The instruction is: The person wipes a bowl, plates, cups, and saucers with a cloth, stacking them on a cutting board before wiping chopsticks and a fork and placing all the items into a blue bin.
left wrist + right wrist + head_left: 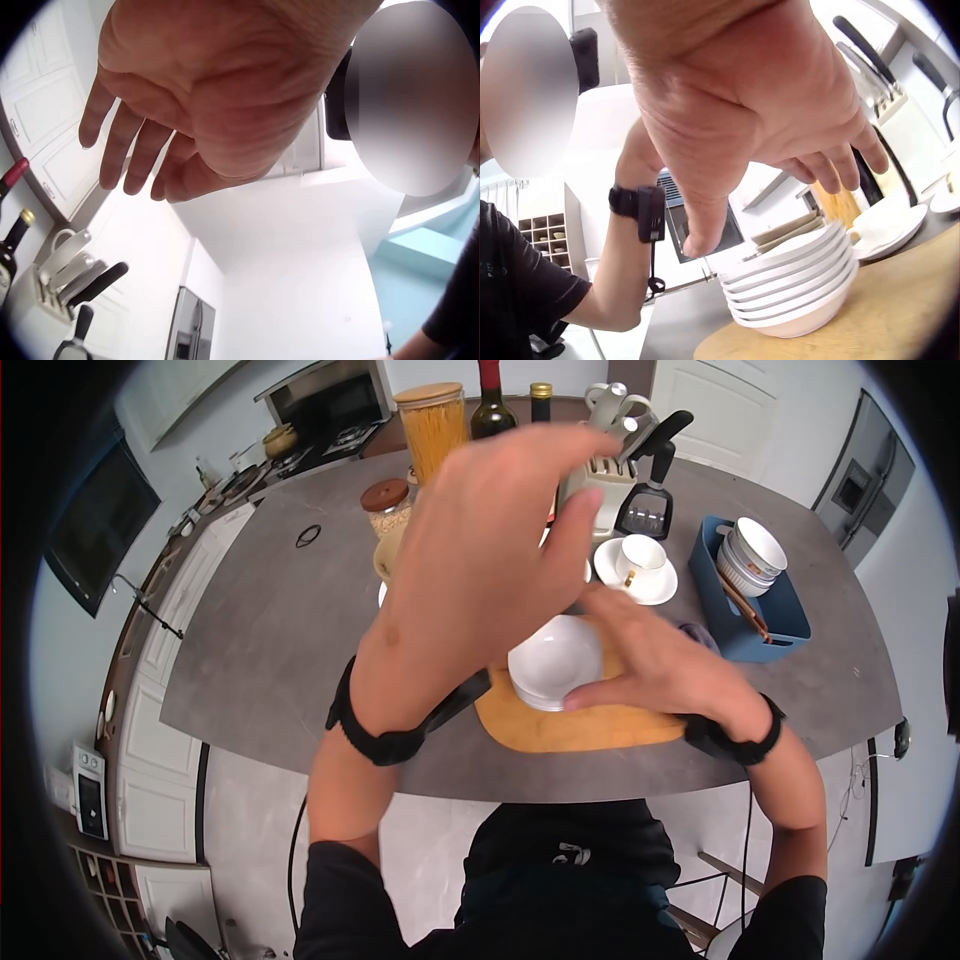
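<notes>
A stack of several white bowls (pixel 556 658) (pixel 795 300) stands on a wooden board (pixel 570 732) (pixel 900 296). The right hand (pixel 665 660) (pixel 750 112) is beside and above the stack, its thumb close to the rims and its fingers extended; contact cannot be told. Raised over the table, nearer the camera, the left hand (pixel 490 535) (pixel 202 90) holds nothing, its fingers loosely extended. It hides part of the table behind it in the head view.
Right of the board, a blue basket (pixel 745 622) holds stacked bowls. Behind the board are a cup (pixel 640 556) on a saucer (pixel 657 592) and a knife block (pixel 600 490). A pasta jar (pixel 432 425), a dark bottle (pixel 491 410) and a lidded jar (pixel 388 510) stand farther back.
</notes>
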